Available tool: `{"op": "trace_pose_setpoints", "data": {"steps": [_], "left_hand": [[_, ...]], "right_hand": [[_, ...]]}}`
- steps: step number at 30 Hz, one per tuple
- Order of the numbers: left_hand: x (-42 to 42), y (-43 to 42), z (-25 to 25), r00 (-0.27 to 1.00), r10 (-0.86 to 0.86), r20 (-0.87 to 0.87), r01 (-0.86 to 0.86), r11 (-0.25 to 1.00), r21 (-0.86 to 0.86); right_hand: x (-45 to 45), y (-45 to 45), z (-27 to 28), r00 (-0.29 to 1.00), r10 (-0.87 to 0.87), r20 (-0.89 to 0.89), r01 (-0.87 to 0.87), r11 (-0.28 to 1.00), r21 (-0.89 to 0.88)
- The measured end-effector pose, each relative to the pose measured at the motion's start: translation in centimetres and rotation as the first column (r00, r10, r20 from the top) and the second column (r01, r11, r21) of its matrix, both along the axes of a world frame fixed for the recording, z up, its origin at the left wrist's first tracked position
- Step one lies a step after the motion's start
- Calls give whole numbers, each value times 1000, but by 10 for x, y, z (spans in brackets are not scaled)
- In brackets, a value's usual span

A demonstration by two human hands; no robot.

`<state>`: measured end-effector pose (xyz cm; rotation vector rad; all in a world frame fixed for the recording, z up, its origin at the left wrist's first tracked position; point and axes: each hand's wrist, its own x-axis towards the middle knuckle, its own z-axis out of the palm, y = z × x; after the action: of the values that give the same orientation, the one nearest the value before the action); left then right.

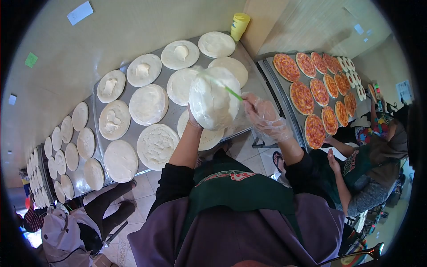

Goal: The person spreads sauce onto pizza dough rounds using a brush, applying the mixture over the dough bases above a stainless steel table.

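Observation:
My left hand (192, 120) holds up a round pizza base (214, 104) above the metal table. The base is tilted, has a smooth white coating, and hides most of that hand's fingers. In a clear plastic glove, my right hand (267, 118) is closed on a thin green-handled spreader (231, 92). The spreader's far end is blurred over the upper part of the base. Beneath the held base, another pizza base (205, 141) partly shows on the table. A coated base (149, 105) lies to the left, and one base (181, 52) behind carries a white dollop.
The metal table (119, 101) bears rows of pizza bases. On the right table (266, 73) lie several red-topped pizzas (302, 98). A yellow cup (240, 26) stands in the back corner. Co-workers are at the right (369, 173) and lower left (73, 227).

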<state>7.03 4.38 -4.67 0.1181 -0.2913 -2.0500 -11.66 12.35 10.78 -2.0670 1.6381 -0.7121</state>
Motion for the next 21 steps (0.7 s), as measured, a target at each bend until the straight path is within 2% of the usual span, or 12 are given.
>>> {"op": "trace_pose_setpoints", "data": {"steps": [2, 4, 5, 6, 8, 10, 12, 14, 16, 18, 20, 21], "left_hand": [[-1, -7, -12, 958, -109, -265, 95, 993, -67], [2, -5, -17, 945, -152, -288, 131, 987, -91], [3, -3, -15, 931, -192, -311, 162, 980, -119], [4, -1, -5, 931, -188, -313, 159, 980, -118], [4, 4, 16, 978, -43, -205, 52, 998, 40], [4, 5, 36, 982, -15, -186, 22, 999, 39], [4, 3, 38, 986, 9, -164, -3, 999, 36], [2, -2, 32, 997, 63, -36, -61, 996, 62], [4, -3, 23, 994, -12, -108, 15, 1000, 26], [5, -7, 6, 980, -94, -175, 92, 996, -18], [7, -11, -3, 932, -224, -286, 155, 957, -245], [8, -11, -3, 932, -225, -286, 155, 957, -245]], "right_hand": [[-1, -1, 6, 995, 87, -52, -87, 996, 14], [-4, -1, 7, 951, 307, -21, -307, 945, -114], [-4, -2, 9, 951, 308, -22, -309, 944, -113], [-4, -2, 11, 959, 283, 22, -278, 952, -127], [-7, -4, 13, 963, 263, 66, -253, 958, -135], [-14, -9, 12, 1000, 13, 4, -13, 1000, -14], [-14, -11, 3, 1000, -19, -16, 19, 1000, 0], [-13, -10, -2, 998, -54, -36, 55, 998, 14], [-6, -5, -4, 988, 155, 4, -154, 985, -72], [-2, 0, -7, 968, 250, -6, -249, 964, -90], [-1, 3, -5, 939, 342, -19, -342, 933, -108], [-1, 5, 0, 919, 386, -75, -390, 920, -45]]}}
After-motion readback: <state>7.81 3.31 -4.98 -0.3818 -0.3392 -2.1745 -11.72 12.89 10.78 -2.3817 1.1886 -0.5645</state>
